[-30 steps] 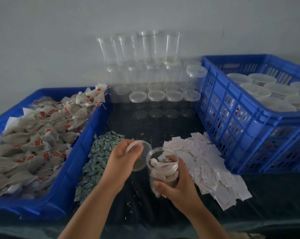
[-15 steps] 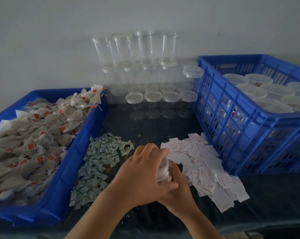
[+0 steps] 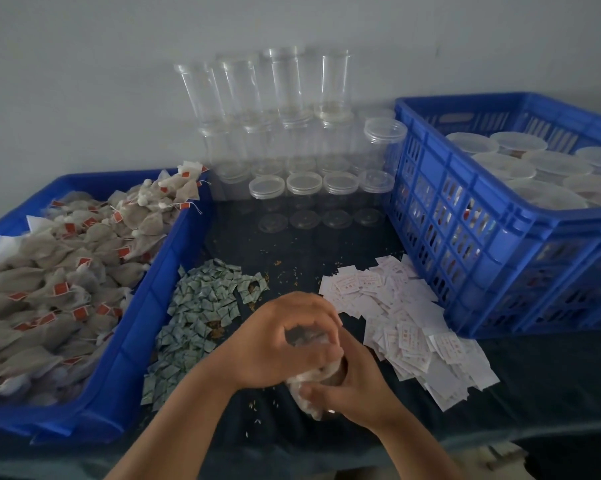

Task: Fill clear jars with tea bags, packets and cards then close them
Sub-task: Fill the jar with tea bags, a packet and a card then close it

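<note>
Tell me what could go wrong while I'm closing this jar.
The left hand covers the lid, so it could seat crooked on the packed jar without you seeing it. The right hand grips the jar right beside the cards; a twist might brush some off the table edge.

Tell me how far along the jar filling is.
Done: lidded jars sit in the blue crate. In hand: the right hand holds a stuffed jar while the left hand grips its top, apparently closing it. Left: many empty jars stand at the back; tea bags, packets and cards are plentiful.
</note>
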`<state>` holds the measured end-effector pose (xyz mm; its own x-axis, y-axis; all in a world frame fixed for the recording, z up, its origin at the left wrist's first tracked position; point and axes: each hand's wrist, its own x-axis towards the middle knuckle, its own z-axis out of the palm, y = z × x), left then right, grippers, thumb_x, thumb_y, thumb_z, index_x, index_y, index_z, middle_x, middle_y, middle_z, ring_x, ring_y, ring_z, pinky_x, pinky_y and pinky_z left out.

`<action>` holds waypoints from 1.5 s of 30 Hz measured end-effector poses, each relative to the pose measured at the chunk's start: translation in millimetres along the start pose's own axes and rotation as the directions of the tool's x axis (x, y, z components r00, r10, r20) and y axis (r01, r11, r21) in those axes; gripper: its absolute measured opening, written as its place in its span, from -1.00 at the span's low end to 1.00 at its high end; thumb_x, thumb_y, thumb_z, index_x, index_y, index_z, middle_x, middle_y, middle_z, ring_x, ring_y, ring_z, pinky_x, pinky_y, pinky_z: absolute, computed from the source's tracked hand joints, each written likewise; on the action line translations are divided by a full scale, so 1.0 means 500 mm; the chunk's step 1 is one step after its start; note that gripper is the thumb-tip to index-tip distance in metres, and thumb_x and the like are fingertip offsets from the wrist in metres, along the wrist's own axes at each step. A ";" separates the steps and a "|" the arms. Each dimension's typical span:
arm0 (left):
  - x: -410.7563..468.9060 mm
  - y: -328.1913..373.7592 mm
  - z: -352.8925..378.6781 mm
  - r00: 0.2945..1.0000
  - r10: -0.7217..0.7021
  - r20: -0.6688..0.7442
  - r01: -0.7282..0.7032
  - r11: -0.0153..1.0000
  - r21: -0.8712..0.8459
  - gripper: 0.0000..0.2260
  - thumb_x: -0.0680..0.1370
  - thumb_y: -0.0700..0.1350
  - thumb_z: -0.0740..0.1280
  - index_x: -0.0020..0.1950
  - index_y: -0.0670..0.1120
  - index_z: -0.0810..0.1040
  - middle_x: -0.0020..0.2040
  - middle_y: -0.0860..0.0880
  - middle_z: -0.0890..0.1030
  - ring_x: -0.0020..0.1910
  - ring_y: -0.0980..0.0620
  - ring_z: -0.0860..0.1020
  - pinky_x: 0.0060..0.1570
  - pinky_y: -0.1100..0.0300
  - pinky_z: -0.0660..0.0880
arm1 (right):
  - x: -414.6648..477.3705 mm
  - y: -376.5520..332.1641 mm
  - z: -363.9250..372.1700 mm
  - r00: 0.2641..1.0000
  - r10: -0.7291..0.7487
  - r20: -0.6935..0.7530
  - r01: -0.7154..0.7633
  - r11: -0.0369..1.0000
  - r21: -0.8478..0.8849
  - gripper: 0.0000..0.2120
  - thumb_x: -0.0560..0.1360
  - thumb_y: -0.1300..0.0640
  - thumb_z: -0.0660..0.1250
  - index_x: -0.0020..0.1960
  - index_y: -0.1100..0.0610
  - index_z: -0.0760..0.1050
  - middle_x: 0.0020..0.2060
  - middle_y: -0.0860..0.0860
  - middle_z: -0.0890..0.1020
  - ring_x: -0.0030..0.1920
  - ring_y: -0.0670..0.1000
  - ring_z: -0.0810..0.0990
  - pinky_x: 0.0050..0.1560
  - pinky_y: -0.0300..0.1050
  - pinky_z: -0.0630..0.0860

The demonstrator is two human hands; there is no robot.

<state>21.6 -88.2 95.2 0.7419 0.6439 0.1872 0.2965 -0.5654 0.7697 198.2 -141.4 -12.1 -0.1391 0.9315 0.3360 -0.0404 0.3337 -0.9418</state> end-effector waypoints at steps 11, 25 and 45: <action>0.013 0.058 0.066 0.967 -0.086 -0.240 0.199 0.845 0.497 -0.66 0.61 0.39 0.19 0.06 0.19 0.58 0.06 0.26 0.59 0.13 0.24 0.52 0.14 0.15 0.55 | -0.001 0.015 0.002 1.000 0.021 -0.017 -0.023 0.991 -0.130 -0.69 0.45 0.32 0.60 0.08 0.03 0.63 -0.27 0.01 0.73 -0.34 0.12 0.71 -0.38 0.01 0.62; 0.014 0.054 0.083 0.929 -0.132 -0.345 0.280 0.859 0.428 -0.57 0.55 0.51 0.15 0.06 0.23 0.56 0.01 0.30 0.58 0.08 0.30 0.53 0.07 0.28 0.51 | 0.000 0.012 0.001 0.998 0.065 -0.004 -0.065 0.989 -0.135 -0.61 0.43 0.30 0.62 0.17 0.03 0.63 -0.18 0.08 0.74 -0.27 0.25 0.69 -0.34 0.36 0.60; 0.005 0.002 0.023 0.972 -0.227 -0.055 0.228 0.974 0.008 -0.19 0.39 0.24 0.57 0.56 0.40 0.25 0.38 0.41 0.52 0.37 0.34 0.52 0.37 0.08 0.54 | 0.005 0.008 -0.008 0.997 0.071 -0.026 -0.069 0.997 0.042 -0.35 0.48 0.15 0.67 0.45 0.18 0.44 0.03 0.16 0.73 -0.05 0.23 0.75 -0.05 0.16 0.68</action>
<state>30.9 -93.1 89.2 0.6213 0.7825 0.0406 0.4627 -0.4082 0.7870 201.5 -137.2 -15.3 -0.1157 0.9562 0.2689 -0.0721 0.2619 -0.9624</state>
